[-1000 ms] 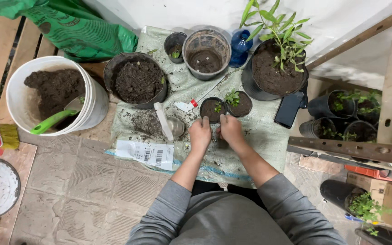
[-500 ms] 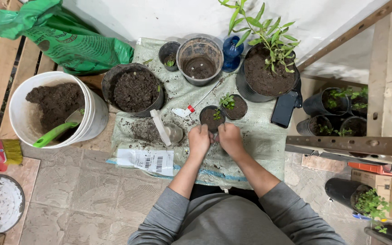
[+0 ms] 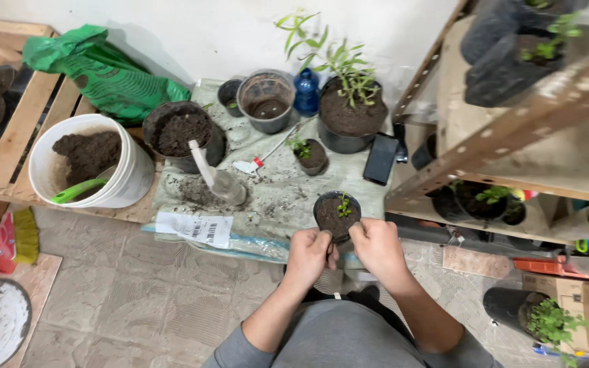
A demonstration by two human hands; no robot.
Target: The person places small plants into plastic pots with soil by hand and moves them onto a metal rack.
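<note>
My left hand [image 3: 309, 255] and right hand [image 3: 378, 247] cover the lower wall of the small black pot [image 3: 336, 215], so its base stays hidden. The seedling [image 3: 343, 204] is too small to identify.

- Even, fairly bright indoor light from above; shadows stay soft.
- The green bag [image 3: 103, 71] throws a shadow on the white wall [image 3: 192, 34], upper left.
- Shelf [image 3: 533, 116] at upper right blurs and bends.
</note>
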